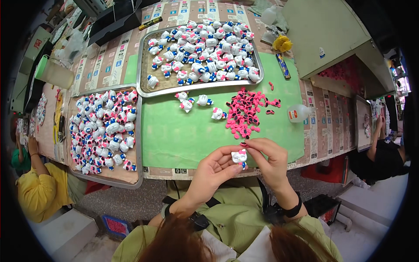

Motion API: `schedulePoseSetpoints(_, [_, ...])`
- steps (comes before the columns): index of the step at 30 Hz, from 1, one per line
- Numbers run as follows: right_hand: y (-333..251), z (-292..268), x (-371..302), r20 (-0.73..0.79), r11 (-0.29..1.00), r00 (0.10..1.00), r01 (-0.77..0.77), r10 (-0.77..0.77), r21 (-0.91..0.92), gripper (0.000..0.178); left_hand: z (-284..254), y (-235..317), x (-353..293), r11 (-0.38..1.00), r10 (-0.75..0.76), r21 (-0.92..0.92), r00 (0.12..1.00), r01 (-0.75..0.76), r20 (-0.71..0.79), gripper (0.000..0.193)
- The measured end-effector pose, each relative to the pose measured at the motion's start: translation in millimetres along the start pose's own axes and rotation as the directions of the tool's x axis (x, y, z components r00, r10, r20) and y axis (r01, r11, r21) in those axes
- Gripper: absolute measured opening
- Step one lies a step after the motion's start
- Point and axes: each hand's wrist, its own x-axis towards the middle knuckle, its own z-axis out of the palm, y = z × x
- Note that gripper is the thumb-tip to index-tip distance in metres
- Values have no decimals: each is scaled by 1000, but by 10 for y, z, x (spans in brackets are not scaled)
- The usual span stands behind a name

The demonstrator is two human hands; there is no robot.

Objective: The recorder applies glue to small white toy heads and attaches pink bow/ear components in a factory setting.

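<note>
Close to the front edge of the green mat (183,139), my left hand (211,170) is closed around a small white cat figurine (238,156) with a pink bow and blue body. The fingertips of my right hand (271,160) pinch a tiny pink-and-black sunglasses piece (243,144) just above the figurine's head. Beyond my hands lies a heap of similar pink sunglasses pieces (244,114). Several loose cat figurines (204,101) rest on the mat left of that heap.
A metal tray (146,87) full of figurines sits at the back. Another tray (139,174) at left holds figurines, many with pink glasses. A small white bottle (298,113) stands right of the heap, near a marker-like tube (283,66). Other people work at both sides.
</note>
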Motion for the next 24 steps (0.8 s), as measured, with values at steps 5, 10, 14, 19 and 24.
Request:
schedulePoseSetpoints(5, [1, -1, -33, -85, 994, 996, -20, 29, 103, 16, 15, 14, -2, 1000, 12, 0, 1000, -12, -10, 34])
schedulePoseSetpoints(10, [-107, -52, -15, 28, 935, 944, 330, -329, -128, 24, -19, -26, 6, 993, 64, 100, 997, -59, -47, 36])
schedulePoseSetpoints(14, [-134, -57, 13, 174, 835, 878, 478, -446, -273, 28, -8, 3, -22, 987, 59, 151, 997, -49, -57, 36])
schedulePoseSetpoints(19, [-114, -70, -15, 197, 793, 850, 526, -488, -306, 30, -2, 49, -53, 984, 82, 163, 995, -71, -61, 35])
schedulePoseSetpoints(24, [-265, 4, -58, 62, 983, 998, 7, -19, 184, 25, -14, 16, -39, 948, 254, 215, 965, -236, -61, 32])
